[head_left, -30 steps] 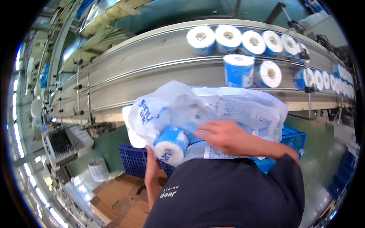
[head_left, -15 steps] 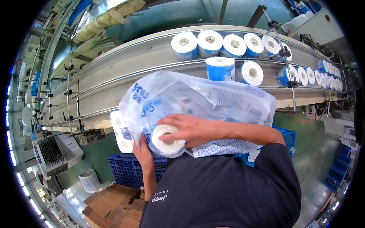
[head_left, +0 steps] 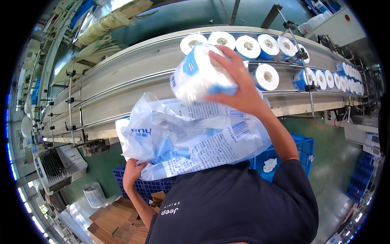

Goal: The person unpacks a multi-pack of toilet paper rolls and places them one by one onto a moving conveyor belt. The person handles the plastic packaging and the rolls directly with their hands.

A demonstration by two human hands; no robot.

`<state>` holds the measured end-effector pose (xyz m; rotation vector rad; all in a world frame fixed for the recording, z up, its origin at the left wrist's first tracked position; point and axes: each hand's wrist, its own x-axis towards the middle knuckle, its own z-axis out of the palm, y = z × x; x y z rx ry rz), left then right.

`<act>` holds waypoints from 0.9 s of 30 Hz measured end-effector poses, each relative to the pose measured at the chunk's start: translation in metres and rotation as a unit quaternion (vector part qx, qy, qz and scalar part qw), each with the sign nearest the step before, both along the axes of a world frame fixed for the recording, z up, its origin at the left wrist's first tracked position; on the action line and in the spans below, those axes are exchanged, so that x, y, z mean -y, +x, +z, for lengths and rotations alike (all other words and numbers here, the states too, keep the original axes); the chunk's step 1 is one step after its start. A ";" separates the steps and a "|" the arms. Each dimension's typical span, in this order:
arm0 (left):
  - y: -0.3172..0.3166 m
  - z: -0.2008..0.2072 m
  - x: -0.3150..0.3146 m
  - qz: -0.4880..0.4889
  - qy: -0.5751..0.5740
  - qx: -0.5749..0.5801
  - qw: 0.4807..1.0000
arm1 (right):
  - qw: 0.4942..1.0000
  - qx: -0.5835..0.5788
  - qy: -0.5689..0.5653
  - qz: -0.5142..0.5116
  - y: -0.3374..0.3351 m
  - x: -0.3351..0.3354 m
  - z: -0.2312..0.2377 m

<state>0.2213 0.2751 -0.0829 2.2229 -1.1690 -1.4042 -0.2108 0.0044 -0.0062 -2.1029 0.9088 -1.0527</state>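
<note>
My right hand (head_left: 239,83) is raised over the conveyor, its fingers wrapped round a wrapped toilet paper roll (head_left: 197,75) in white and blue that is smeared by motion. Low on the left, my left hand (head_left: 133,173) pinches the edge of a translucent plastic bag (head_left: 195,142) printed in blue. The bag lies crumpled between my body and the conveyor; what is inside it is mostly hidden. Behind its left end, a white pack (head_left: 122,132) partly shows.
More wrapped rolls (head_left: 248,47) stand in rows between the metal rails of the conveyor (head_left: 130,77), with several farther right. Below the bag are a dark blue plastic crate (head_left: 148,189) and a lighter blue crate (head_left: 302,156). Flattened cardboard (head_left: 115,221) lies at lower left.
My right hand has moved from a roll in the bag up to the conveyor and now holds a wrapped roll. My left hand shifted slightly left and down, and the bag has sagged.
</note>
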 end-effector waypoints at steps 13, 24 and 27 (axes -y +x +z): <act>-0.003 0.065 -0.026 -0.054 0.003 0.245 0.968 | 0.958 -0.220 -0.170 -0.063 0.021 0.020 -0.078; -0.038 0.166 0.036 0.054 -0.359 0.172 0.916 | 0.957 -0.187 0.007 -0.222 -0.036 0.033 -0.080; -0.069 0.160 0.091 -0.065 -0.470 0.074 0.877 | 0.960 -0.066 -0.084 -0.261 -0.044 0.028 -0.054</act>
